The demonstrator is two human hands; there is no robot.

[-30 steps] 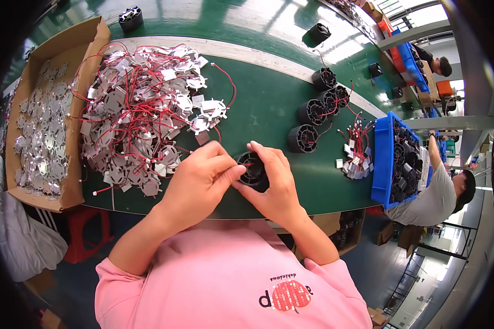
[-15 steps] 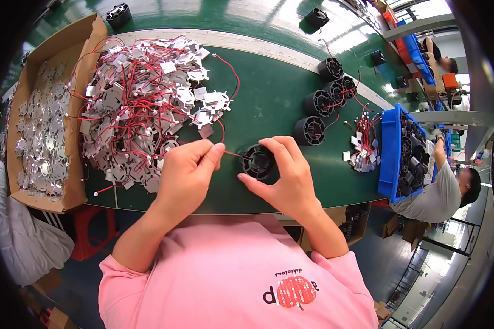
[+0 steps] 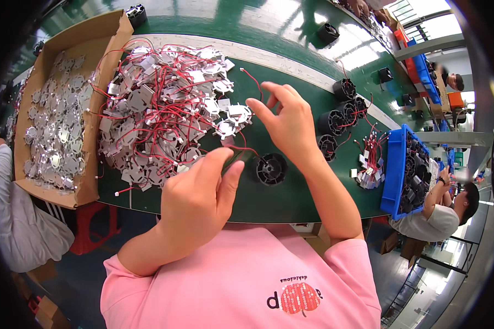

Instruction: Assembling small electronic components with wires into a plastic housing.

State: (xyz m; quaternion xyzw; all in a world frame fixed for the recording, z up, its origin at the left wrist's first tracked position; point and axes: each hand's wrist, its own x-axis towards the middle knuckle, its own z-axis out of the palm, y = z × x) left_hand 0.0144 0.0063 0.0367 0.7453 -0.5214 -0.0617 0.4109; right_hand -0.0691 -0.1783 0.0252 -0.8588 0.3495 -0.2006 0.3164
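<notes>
A round black plastic housing [image 3: 271, 169] stands on the green table in front of me, a red wire [image 3: 249, 149] curving out of it to the left. Beside it, my left hand [image 3: 200, 186] has thumb and forefinger apart, close to the wire's end but not visibly gripping it. My right hand [image 3: 291, 123] is raised beyond the housing, thumb and fingers spread with nothing between them. Its fingertips are nearest the silvery-white flat pieces [image 3: 237, 115] at the right edge of a large heap [image 3: 164, 109], tangled with red and black wires.
A cardboard box [image 3: 88, 183] of flat silvery pieces stands left of the heap. Several black housings [image 3: 330, 122] with wires are at right, near a bundle of wired white pieces [image 3: 370, 172] and a blue bin [image 3: 394, 172] of black parts. A co-worker [image 3: 442, 216] sits beyond the bin.
My left hand has loosened its pinch on the red wire. My right hand has let go of the housing and moved up toward the heap's edge. The housing stays on the table.
</notes>
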